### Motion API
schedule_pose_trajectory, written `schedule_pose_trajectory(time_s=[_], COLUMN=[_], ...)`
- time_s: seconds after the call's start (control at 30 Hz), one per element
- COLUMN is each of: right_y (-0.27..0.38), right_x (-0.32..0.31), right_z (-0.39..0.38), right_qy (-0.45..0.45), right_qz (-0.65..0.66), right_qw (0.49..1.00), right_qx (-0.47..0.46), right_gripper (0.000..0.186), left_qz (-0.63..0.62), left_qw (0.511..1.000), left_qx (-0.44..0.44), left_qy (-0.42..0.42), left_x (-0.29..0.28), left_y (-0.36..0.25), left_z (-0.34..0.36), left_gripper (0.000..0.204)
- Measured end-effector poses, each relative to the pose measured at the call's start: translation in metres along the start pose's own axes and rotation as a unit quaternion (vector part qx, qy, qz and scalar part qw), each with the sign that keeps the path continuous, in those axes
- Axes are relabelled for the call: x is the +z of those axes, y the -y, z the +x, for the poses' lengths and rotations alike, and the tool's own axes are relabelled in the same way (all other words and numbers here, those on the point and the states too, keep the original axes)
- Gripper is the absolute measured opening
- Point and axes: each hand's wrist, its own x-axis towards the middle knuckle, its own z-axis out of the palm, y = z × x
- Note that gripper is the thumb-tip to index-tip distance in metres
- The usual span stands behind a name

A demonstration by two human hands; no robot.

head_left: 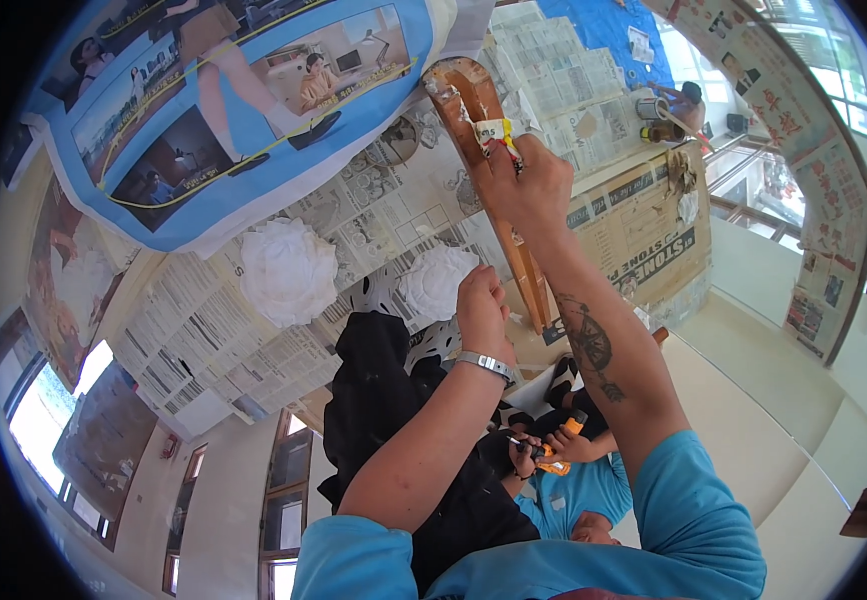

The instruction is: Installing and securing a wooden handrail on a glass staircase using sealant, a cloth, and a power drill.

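A long brown wooden piece (pixel 515 245) with a rounded far end slants across the newspaper-covered table, whitish patches on its far part. My right hand (pixel 536 185) is closed on a folded scrap of printed paper (pixel 495 130), white and yellow, pressed against the wood near that end. My left hand (pixel 484 312) is curled closed, nearer to me and left of the wood's lower end; what its fingers hold, if anything, is hidden. Two white ruffled, flower-like pieces (pixel 289 272) lie on the newspaper, one of them just beyond my left hand.
A blue printed poster sheet (pixel 179 220) covers the far left. Newspaper (pixel 354 225) lies over the table, with a cardboard sheet (pixel 644 225) at right. A person (pixel 579 495) in blue sits close by with an orange tool. Another person (pixel 689 105) is at the far right.
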Motion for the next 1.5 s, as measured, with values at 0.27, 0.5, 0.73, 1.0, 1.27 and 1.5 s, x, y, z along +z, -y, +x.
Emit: schedule_pose_trajectory(time_s=[0.27, 0.5, 0.73, 1.0, 1.27, 1.5], right_y=[0.024, 0.026, 0.016, 0.007, 0.019, 0.040], right_x=[-0.003, -0.011, -0.011, -0.007, -0.009, -0.007], right_z=[0.028, 0.041, 0.023, 0.021, 0.034, 0.043], right_qy=[0.005, 0.045, 0.035, 0.013, 0.019, -0.023], right_qz=[0.005, 0.009, 0.068, 0.135, 0.124, 0.128], right_qw=[1.000, 0.999, 0.996, 0.989, 0.990, 0.990], right_qx=[-0.019, -0.007, 0.056, 0.065, 0.065, 0.052], right_gripper=[0.025, 0.025, 0.027, 0.028, 0.027, 0.025], left_qz=[-0.006, -0.009, -0.002, 0.008, 0.000, -0.013], left_qw=[1.000, 1.000, 1.000, 1.000, 1.000, 1.000], left_qx=[0.000, -0.003, 0.002, -0.004, -0.009, -0.001], left_qy=[0.000, 0.003, -0.004, 0.008, 0.002, 0.001], left_x=[-0.007, -0.008, -0.006, -0.002, 0.001, -0.006], left_y=[-0.002, 0.000, 0.002, 0.010, 0.012, 0.009], left_z=[0.002, 0.004, 0.003, 0.003, 0.000, 0.000], left_gripper=[0.037, 0.037, 0.039, 0.043, 0.041, 0.035])
